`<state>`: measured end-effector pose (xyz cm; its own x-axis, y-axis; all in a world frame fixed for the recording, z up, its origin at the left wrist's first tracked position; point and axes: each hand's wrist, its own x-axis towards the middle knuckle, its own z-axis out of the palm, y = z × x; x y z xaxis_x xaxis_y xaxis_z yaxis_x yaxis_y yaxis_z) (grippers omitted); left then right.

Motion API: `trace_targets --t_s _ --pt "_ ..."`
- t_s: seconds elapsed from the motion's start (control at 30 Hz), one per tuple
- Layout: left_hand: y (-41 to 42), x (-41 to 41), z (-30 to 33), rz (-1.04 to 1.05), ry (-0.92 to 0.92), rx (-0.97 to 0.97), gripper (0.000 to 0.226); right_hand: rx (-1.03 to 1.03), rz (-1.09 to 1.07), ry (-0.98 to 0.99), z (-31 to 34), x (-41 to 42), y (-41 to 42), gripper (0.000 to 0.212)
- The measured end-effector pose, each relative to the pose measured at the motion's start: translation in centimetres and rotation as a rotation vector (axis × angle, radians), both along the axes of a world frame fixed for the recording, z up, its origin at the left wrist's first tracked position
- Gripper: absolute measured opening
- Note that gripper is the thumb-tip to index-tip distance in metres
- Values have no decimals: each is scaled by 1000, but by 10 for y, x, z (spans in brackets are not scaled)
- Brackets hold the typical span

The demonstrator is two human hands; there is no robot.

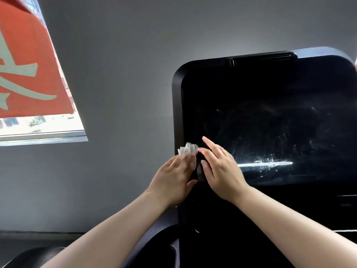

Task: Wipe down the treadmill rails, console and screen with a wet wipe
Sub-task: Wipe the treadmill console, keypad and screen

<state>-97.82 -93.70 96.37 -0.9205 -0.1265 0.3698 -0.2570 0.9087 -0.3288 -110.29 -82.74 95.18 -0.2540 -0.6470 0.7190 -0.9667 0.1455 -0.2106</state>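
Wet wipe [187, 150] sits bunched at the lower left edge of the treadmill screen [270, 120], pressed against the black frame [176, 105] under the fingertips of the left hand [173, 176], whose fingers lie fairly straight over it with white folds protruding above them. Right hand [220, 167] lies just beside it, fingers extended and close together, flat on the glass. Screen is dark and glossy, showing streaks and droplets across its lower right area; no containers are visible.
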Motion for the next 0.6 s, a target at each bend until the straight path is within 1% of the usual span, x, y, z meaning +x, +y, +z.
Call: trace_targets --t_s 0.03,0.1,0.17,0.2,0.3,0.37,0.4,0.5,0.6 --pt "-4 -1 2 -4 -24 -56 60 31 -60 110 -4 -7 4 40" --pt "-6 -4 10 24 -37 -140 62 101 -159 230 -10 -19 9 43" --pt "-9 -11 26 65 -76 -276 63 152 -242 272 -11 -29 11 48" --pt "-13 -18 36 96 -70 -314 62 174 -279 277 -10 -32 11 51" --pt "-21 -42 72 222 4 -274 61 231 -337 259 -3 -37 10 55" --pt "-20 -51 76 243 60 -183 61 244 -350 237 3 -37 8 56" --pt "-17 -51 73 255 60 -154 62 245 -354 222 7 -38 8 56" --pt "-12 -38 56 249 -3 -199 65 244 -347 217 22 -45 3 57" --pt "-25 -44 74 239 -29 -249 64 296 -342 257 43 -57 -6 61"
